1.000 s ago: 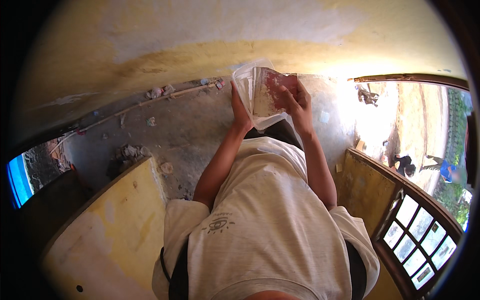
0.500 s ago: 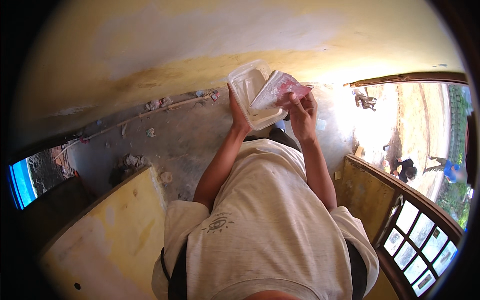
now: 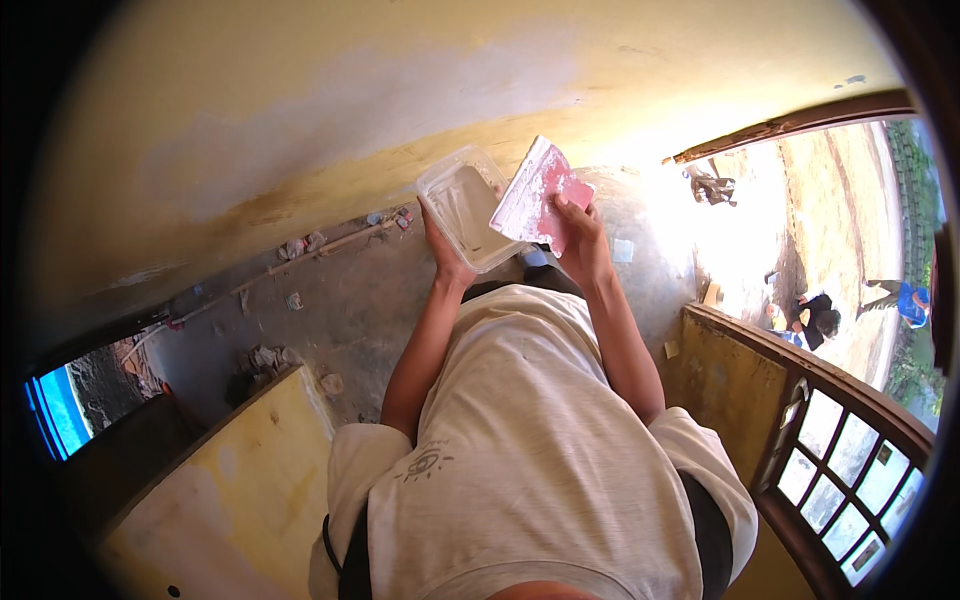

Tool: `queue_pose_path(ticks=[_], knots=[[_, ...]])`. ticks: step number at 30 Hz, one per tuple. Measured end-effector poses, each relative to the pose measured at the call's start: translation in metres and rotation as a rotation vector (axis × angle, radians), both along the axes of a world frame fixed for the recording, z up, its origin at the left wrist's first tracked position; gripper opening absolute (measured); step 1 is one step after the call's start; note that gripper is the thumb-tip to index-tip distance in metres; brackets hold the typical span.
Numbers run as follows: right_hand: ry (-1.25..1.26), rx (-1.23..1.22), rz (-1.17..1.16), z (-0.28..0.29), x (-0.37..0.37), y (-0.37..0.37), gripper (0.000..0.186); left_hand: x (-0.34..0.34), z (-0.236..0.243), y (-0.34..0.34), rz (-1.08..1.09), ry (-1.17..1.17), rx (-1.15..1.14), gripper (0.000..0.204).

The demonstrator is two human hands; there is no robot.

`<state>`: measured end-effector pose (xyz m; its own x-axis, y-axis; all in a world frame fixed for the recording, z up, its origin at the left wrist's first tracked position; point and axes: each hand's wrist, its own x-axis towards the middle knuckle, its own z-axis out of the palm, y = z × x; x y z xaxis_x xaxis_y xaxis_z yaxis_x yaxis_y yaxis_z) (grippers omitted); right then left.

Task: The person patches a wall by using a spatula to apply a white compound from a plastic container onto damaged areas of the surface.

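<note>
My left hand (image 3: 443, 252) grips a clear plastic tray (image 3: 465, 205) smeared with white paste, held up in front of me. My right hand (image 3: 578, 232) holds a flat pink scraper blade (image 3: 538, 190), its edge coated in white paste, tilted just to the right of the tray and partly over its rim. Both are raised near a yellow wall (image 3: 330, 110) with paler patched areas.
A grey concrete floor (image 3: 350, 300) with scattered debris lies below. A yellow board (image 3: 240, 480) leans at lower left. A wooden window shutter with panes (image 3: 850, 480) stands open at right. Outside in the sunlit yard, people (image 3: 815, 315) crouch.
Both hands have risen toward the wall with the tray and scraper. The scraper has lifted off the tray's inside and now tilts at its right rim.
</note>
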<state>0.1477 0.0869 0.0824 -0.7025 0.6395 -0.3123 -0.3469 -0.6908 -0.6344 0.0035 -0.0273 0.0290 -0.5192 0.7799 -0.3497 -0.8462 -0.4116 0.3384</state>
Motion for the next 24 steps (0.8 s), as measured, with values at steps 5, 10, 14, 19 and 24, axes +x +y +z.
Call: queue_pose_path(ticks=[5,10,14,19,24], knots=[[-0.015,-0.034,0.070,-0.060,0.021,0.067,0.021,0.016,0.001,0.009,-0.039,0.043,0.011,0.064],[-0.139,-0.026,-0.109,-0.125,-0.006,0.137,0.023,0.034,-0.021,0.012,-0.029,0.031,-0.072,0.079],[-0.152,-0.072,-0.114,-0.165,-0.043,0.167,0.019,0.048,-0.045,0.009,0.041,0.031,-0.165,0.072],[-0.120,-0.084,-0.185,-0.201,-0.091,0.195,0.016,0.065,-0.054,0.011,0.160,0.011,-0.241,0.068],[-0.552,0.430,-0.348,-0.120,-0.132,0.157,0.030,0.078,-0.052,0.010,0.119,0.049,-0.234,0.073]])
